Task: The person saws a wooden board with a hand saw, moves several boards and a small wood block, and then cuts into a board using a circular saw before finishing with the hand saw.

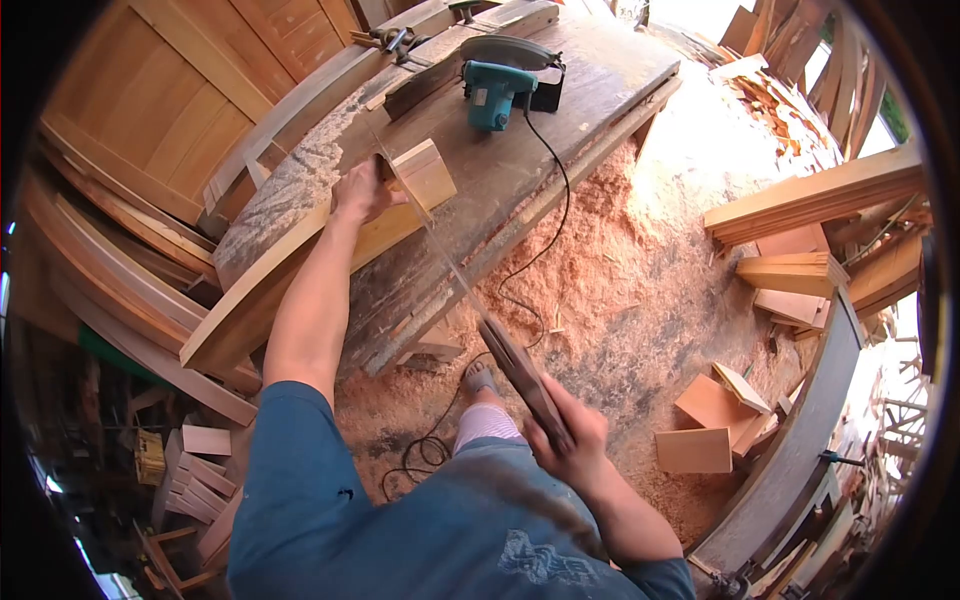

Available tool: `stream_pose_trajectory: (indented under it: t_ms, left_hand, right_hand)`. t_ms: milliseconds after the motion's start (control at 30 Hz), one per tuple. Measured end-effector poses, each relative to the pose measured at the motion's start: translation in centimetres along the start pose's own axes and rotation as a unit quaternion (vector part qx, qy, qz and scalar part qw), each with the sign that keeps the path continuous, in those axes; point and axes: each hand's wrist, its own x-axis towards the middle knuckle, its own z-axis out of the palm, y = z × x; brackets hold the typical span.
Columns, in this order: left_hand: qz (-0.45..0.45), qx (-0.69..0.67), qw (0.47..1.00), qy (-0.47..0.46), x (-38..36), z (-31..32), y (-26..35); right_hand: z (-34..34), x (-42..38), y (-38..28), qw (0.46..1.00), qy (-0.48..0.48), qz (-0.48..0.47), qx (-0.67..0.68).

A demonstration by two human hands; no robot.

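Observation:
My right hand (pixel 572 436) is closed around the dark wooden handle of a handsaw (pixel 522 378). The saw's thin blade slants up and left across the workbench (pixel 610 70), passing over the end of a long pale timber (pixel 265 290). My left hand (pixel 362 192) grips this timber near its far end, close beside the blade, with its fingers partly hidden. A pale wooden end piece (pixel 424 174) shows just right of the blade. Whether the blade is inside a cut cannot be made out.
A teal circular saw (pixel 492 95) rests on the bench, its black cord (pixel 566 185) running down to the floor. Sawdust (pixel 620 270) covers the ground. Wood offcuts (pixel 695 450) lie at right, near stacked beams (pixel 815 195). Wooden panels (pixel 150 100) lean at left.

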Motion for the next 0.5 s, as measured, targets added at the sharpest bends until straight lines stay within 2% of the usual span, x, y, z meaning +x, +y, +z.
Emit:
stream_pose_trajectory:
  t_ms: [67,167,267,300,367,433,467,500]
  left_hand:
    - [-0.025,0.003,0.999,-0.022,-0.5,-0.7,0.9]
    - [-0.030,0.025,0.999,-0.015,-0.1,-1.2,1.1]
    - [-0.038,0.012,0.998,-0.055,1.6,-1.4,0.3]
    - [-0.017,-0.010,0.999,-0.034,1.9,-1.2,-0.1]
    - [-0.034,0.005,0.997,-0.071,2.5,-1.2,-0.2]
    - [-0.040,0.007,0.995,-0.086,2.3,-1.6,0.3]
    - [-0.025,0.004,0.998,-0.061,1.9,-1.2,0.6]
    - [-0.015,0.001,0.999,-0.029,1.4,-0.7,0.6]
  right_hand:
    - [5.7,7.6,0.9,0.996,0.022,0.010,0.085]
    - [5.7,9.3,-0.5,0.995,0.013,0.044,0.087]
    - [0.5,-1.1,0.5,0.999,0.007,0.019,0.036]
    - [-3.2,-5.2,-0.8,0.998,-0.036,0.053,0.003]
    - [-8.6,-11.4,-3.9,0.996,-0.056,0.073,-0.019]
    - [-10.1,-11.1,-5.5,0.993,-0.080,0.081,-0.004]
    - [-10.3,-10.8,-5.8,0.993,-0.089,0.081,0.001]
    - [-7.9,-8.1,-3.8,0.998,-0.061,0.032,-0.006]
